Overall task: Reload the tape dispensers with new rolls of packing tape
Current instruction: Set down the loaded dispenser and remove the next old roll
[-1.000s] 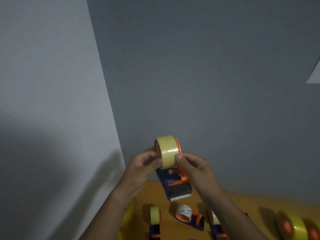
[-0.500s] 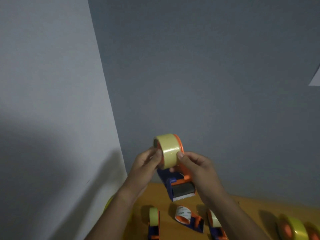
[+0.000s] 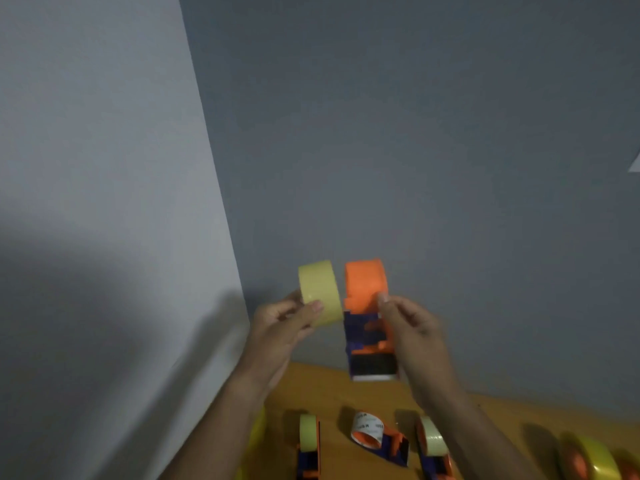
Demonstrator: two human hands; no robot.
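My left hand [image 3: 280,327] holds a pale yellow roll of packing tape [image 3: 318,291] up in the air, clear of the dispenser. My right hand [image 3: 412,327] grips an orange and blue tape dispenser [image 3: 367,317] just right of the roll. Its bare orange hub points up and its black blade end points down. A narrow gap separates roll and hub. On the wooden table [image 3: 332,393] below lie three more dispensers: one with a yellow roll [image 3: 309,445], one with a nearly empty white core [image 3: 377,439] and one with a yellow roll [image 3: 433,448], partly behind my right forearm.
Grey walls meet in a corner right behind the table. Yellow tape rolls with orange cores [image 3: 588,459] lie at the table's right end. Part of another yellow roll [image 3: 256,431] shows beside my left forearm. A white paper corner [image 3: 635,164] is at the right edge.
The yellow roll was on the dispenser's hub; now my left hand has pulled it off to the left. The dispenser has turned so its bare orange hub shows.
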